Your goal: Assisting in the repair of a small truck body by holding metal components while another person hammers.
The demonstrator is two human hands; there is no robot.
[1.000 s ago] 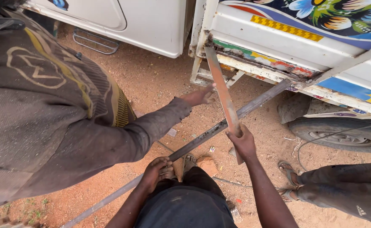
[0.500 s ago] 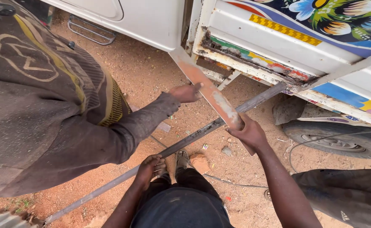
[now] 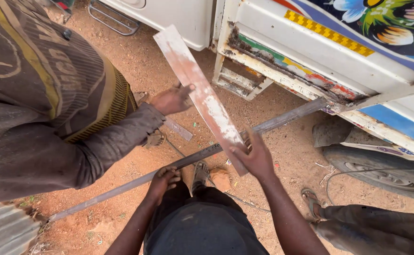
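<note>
1. While the flat metal plate (image 3: 202, 97) is held off the ground at two points, a slip is the chief risk: the right hand (image 3: 254, 158) pinches only its lower end, thumb over the face, and the co-worker's hand (image 3: 171, 100) merely steadies its left edge with loosely curled fingers. If either lets go, the plate would likely swing or drop toward the feet below.
2. Left hand (image 3: 162, 182): closed around the long steel bar (image 3: 188, 160), which runs diagonally from the corrugated sheet (image 3: 4, 229) at lower left up to the rusted edge of the truck body (image 3: 310, 61). The plate crosses over the bar; a knock there could jar the bar loose from the truck.
3. Open sandals worn near the plate's lower corner leave toes exposed.
4. Count, plates: one in hand, plus one smaller strip (image 3: 178, 128) lying on the red dirt.
5. Count, bars: one.
6. Count, hands in view: three (two the wearer's own, one the co-worker's).
7. Count, tyres: one (image 3: 381, 167), partly seen.
8. Count, persons beside the wearer: one at left, and the legs of another at lower right.
</note>
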